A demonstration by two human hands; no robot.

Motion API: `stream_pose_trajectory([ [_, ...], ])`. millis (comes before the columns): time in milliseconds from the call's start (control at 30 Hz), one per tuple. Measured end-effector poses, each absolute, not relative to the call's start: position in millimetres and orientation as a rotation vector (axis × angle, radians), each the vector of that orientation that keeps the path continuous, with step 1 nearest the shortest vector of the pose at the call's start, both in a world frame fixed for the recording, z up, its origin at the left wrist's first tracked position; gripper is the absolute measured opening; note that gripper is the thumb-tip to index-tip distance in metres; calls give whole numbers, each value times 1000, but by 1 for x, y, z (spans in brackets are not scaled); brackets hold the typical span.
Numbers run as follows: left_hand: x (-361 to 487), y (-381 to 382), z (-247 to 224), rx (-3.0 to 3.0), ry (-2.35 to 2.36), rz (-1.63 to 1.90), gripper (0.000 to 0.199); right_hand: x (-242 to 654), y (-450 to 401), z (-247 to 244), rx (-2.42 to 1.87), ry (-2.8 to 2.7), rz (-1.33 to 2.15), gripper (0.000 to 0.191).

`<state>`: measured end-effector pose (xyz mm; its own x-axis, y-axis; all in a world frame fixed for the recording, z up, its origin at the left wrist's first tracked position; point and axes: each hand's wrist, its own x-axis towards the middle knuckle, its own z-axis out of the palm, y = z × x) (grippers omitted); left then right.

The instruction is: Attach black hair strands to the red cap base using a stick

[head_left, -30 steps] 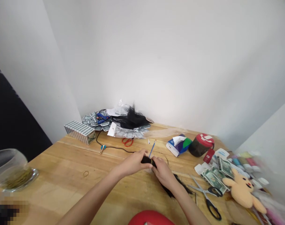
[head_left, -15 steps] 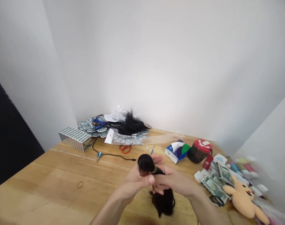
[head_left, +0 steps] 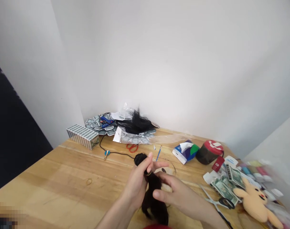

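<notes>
A bundle of dark hair (head_left: 154, 200) hangs down in front of me, bound near its top by a thin yellowish band (head_left: 148, 173). My left hand (head_left: 138, 178) is closed around the bound upper part, and a rounded knob of hair sticks out above the fingers. At the right side of the bundle is my right hand (head_left: 174, 190), with thumb and fingers apart. Its thumb lies over the hair; whether the fingertips touch it I cannot tell. A pale flat piece (head_left: 168, 173) lies on the table behind the right hand, partly hidden.
Scissors (head_left: 215, 201) lie at the right, near a plush toy (head_left: 254, 198) and several small boxes. Farther back are a tissue pack (head_left: 185, 152), a red-lidded container (head_left: 209, 152), orange-handled scissors (head_left: 132, 148), a cable and more black hair (head_left: 136, 124). A rubber band (head_left: 88, 181) lies left.
The hair bundle has turned more upright and hangs lower. My right hand has loosened from it and spread its fingers. The scissors at the right now show fully as the view shifted.
</notes>
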<state>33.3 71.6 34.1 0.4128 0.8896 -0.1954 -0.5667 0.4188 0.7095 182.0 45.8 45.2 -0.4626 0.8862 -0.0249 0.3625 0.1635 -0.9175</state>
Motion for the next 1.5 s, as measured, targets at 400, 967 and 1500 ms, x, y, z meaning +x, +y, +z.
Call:
stream_pose_trajectory([
  [400,41,62,37,530,525,888,47,173,16,63,-1038,-2133,-323,25],
  [967,57,52,28,693,725,808,54,182,14,58,-1157,-2306,-163,36],
  [1500,65,53,23,657,837,662,71,176,14,39,-1173,-2365,-499,31],
])
